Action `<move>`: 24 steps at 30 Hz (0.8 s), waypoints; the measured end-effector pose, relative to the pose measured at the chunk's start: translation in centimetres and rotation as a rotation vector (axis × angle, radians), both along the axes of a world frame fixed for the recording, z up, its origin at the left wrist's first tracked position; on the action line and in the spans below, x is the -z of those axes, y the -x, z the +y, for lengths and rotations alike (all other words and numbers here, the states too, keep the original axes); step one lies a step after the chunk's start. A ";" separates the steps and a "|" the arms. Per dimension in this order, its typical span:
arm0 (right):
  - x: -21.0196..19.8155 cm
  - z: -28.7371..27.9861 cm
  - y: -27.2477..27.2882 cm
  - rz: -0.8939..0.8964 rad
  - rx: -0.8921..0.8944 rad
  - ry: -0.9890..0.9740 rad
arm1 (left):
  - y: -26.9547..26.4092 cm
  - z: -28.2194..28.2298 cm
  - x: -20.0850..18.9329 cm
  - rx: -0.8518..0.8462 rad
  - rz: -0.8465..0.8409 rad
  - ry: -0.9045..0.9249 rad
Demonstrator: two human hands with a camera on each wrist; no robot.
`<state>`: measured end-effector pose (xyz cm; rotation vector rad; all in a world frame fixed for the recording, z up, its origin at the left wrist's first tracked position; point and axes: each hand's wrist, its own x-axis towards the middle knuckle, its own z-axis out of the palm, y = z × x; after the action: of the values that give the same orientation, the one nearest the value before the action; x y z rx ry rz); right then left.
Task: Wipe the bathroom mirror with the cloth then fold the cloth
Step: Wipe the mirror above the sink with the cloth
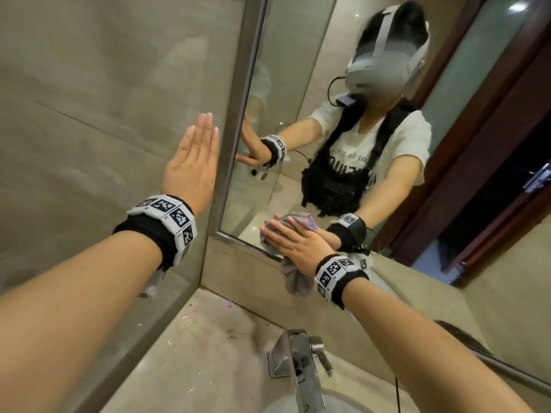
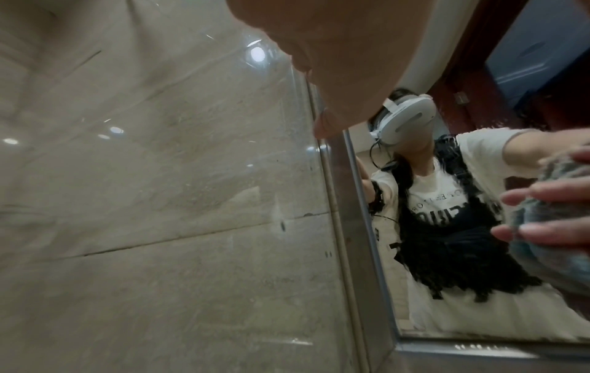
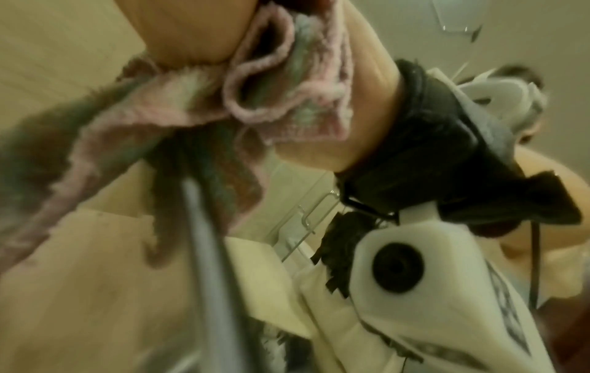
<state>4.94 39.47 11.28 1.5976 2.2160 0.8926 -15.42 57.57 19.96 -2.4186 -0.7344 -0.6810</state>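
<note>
The mirror [image 1: 286, 84] has a metal frame [image 1: 237, 120] and reflects me. My right hand [image 1: 298, 242] lies flat with straight fingers on a bunched grey and pink cloth [image 1: 295, 278], pressing it on the mirror's lower edge; part of the cloth hangs below the frame. In the left wrist view the right hand's fingers [image 2: 549, 191] spread over the cloth [image 2: 542, 217] on the mirror [image 2: 447, 315]. The right wrist view shows the cloth [image 3: 255, 96] folded under the palm [image 3: 191, 30]. My left hand [image 1: 193, 153] rests flat on the glossy wall panel [image 1: 89, 114] just left of the frame.
Below the mirror a stained stone counter [image 1: 193, 353] runs along the wall. A chrome tap [image 1: 301, 362] stands over the white basin [image 1: 334, 400] at the bottom. A dark wooden door shows only as a reflection at the right.
</note>
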 end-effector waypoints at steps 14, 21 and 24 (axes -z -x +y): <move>-18.2 -8.2 0.7 -0.239 0.432 -0.259 | 0.2 -0.4 -0.5 0.017 0.009 0.108; -13.9 -8.2 0.7 -0.194 0.586 -0.555 | 0.2 -0.7 -0.7 0.017 0.028 0.103; -11.9 -7.9 0.8 -0.188 0.570 -0.648 | 0.2 -0.7 -0.7 0.004 0.035 0.101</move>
<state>4.12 31.52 23.15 2.1332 1.2698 1.5684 -15.59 56.91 20.67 -2.5173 -0.7665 -0.6160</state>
